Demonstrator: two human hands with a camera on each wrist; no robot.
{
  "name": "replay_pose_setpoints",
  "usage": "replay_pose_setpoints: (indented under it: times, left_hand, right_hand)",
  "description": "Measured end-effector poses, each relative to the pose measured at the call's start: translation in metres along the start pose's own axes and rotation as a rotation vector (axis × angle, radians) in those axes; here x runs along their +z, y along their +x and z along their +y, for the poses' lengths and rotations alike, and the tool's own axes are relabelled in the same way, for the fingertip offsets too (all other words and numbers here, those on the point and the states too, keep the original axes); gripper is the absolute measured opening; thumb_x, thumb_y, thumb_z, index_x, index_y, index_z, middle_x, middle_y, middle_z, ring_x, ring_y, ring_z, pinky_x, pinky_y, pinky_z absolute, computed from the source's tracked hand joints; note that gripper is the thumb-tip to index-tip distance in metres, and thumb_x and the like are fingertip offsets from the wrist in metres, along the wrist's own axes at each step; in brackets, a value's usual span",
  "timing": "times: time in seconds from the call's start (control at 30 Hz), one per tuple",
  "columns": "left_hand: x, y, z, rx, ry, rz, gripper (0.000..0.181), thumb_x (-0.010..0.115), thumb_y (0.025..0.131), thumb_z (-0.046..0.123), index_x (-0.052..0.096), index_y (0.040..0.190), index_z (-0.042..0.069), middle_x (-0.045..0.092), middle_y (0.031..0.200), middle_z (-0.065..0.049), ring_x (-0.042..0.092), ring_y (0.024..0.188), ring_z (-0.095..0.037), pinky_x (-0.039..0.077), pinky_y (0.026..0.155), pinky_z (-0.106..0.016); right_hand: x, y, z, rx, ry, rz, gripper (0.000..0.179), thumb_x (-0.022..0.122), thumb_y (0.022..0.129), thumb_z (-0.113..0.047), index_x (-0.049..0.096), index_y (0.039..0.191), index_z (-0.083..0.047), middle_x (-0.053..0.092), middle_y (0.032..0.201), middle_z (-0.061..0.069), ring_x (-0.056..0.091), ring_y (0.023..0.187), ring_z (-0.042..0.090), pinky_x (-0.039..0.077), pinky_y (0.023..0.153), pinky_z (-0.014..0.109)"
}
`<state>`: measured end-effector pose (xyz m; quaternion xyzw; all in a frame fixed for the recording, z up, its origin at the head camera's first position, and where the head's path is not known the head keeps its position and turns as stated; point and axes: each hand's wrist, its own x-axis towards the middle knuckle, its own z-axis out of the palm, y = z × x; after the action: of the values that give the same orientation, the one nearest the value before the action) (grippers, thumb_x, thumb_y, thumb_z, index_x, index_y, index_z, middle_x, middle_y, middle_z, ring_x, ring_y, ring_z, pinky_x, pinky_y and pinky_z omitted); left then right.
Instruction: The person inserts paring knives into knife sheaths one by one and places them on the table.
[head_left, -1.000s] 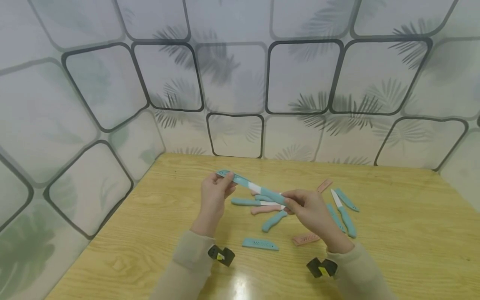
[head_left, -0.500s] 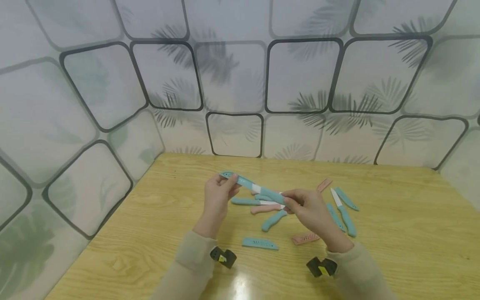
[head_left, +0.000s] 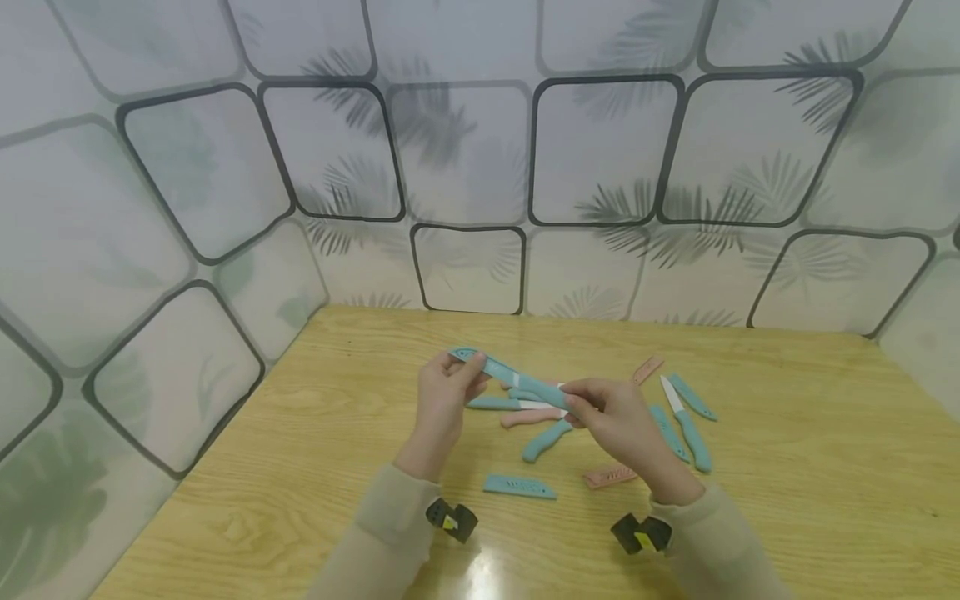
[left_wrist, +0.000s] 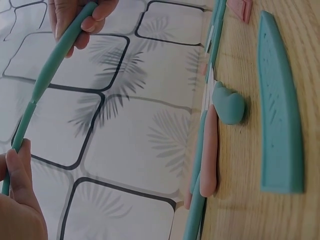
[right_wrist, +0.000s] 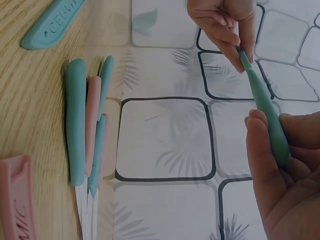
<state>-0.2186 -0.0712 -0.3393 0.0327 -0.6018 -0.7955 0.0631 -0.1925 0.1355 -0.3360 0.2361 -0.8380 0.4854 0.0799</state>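
Note:
In the head view my left hand (head_left: 441,402) pinches a teal knife sheath (head_left: 501,372) between thumb and fingers. My right hand (head_left: 621,423) grips the teal handle of a knife (head_left: 545,392). Most of its blade is inside the sheath, and just a thin white strip shows between sheath and handle. The right wrist view shows the handle (right_wrist: 268,112) between thumb and fingers, in line with the sheath. Both hands are held above a loose pile of knives, where a pink handle (head_left: 529,418) and a teal handle (head_left: 546,442) stick out; some blades there are partly hidden.
Near the front lie a teal sheath (head_left: 520,487) and a pink sheath (head_left: 609,477). To the right are a bare teal-handled knife (head_left: 696,443) and two teal sheaths, one farther back (head_left: 692,397). Another pink sheath (head_left: 647,370) lies behind. A patterned wall (head_left: 465,271) borders the table.
My left hand has moved right with the sheath toward my right hand. Less white blade shows now between sheath and handle. The right hand has hardly moved.

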Motion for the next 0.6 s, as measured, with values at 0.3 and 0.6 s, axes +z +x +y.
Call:
replay_pose_setpoints:
  times: [0.3, 0.6]
  left_hand:
    - [0.003, -0.0023, 0.0009, -0.006, -0.009, 0.018, 0.019, 0.062, 0.083, 0.01, 0.055, 0.093, -0.004, 0.064, 0.074, -0.005, 0.062, 0.067, -0.01, 0.05, 0.062, -0.02]
    - [0.0047, -0.0018, -0.0026, -0.01, -0.027, 0.039, 0.018, 0.062, 0.082, 0.011, 0.054, 0.091, -0.003, 0.064, 0.072, -0.004, 0.062, 0.065, -0.011, 0.05, 0.06, -0.019]
  right_hand:
    - [-0.0012, -0.0003, -0.0006, 0.034, 0.01, 0.0, 0.017, 0.055, 0.086, 0.0, 0.061, 0.098, 0.01, 0.064, 0.086, 0.016, 0.063, 0.068, 0.019, 0.051, 0.061, 0.023]
    - [0.0001, 0.0001, 0.0002, 0.061, -0.02, 0.017, 0.017, 0.055, 0.086, -0.002, 0.062, 0.098, 0.008, 0.065, 0.084, 0.015, 0.062, 0.066, 0.012, 0.051, 0.06, 0.023]
